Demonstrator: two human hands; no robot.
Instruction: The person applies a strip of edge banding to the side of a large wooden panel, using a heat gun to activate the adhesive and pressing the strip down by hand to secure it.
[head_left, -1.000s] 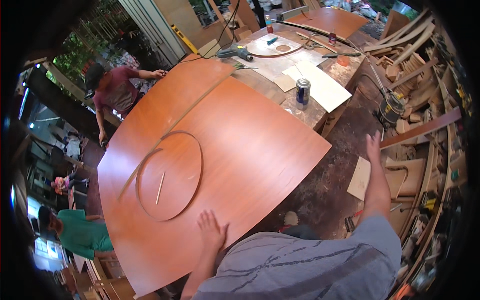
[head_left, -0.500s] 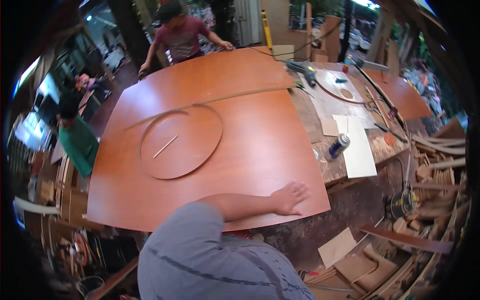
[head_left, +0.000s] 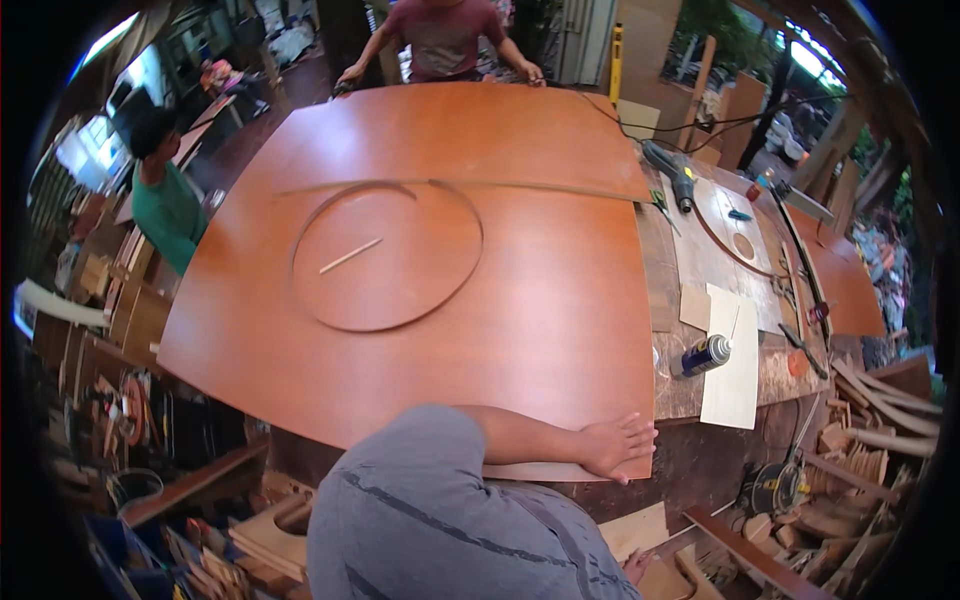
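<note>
My left hand (head_left: 617,447) lies open, fingers spread, on the large orange-brown veneered panel (head_left: 550,280), at its near right corner. My right hand (head_left: 635,568) shows only partly at the lower edge beside my grey shirt; its grip is unclear. On the panel rest a thin curved strip (head_left: 480,240) bent into a loop, a short pale stick (head_left: 350,256) inside it, and a long narrow strip (head_left: 540,188) across the far part. A blue spray can (head_left: 700,356) lies tilted or stands on the bench right of my left hand, near a pale sheet (head_left: 725,400).
A co-worker in maroon (head_left: 440,40) has both hands at the panel's far edge; another in green (head_left: 160,210) is at its left. The bench (head_left: 775,375) holds a heat gun (head_left: 676,175) and tools. Wood offcuts (head_left: 880,460) and a black, yellow-marked machine (head_left: 770,488) crowd the right.
The view has swung round toward the panel and co-workers. My left hand has slid rightward along the panel to its corner. My right hand has dropped from its raised position to mostly out of sight.
</note>
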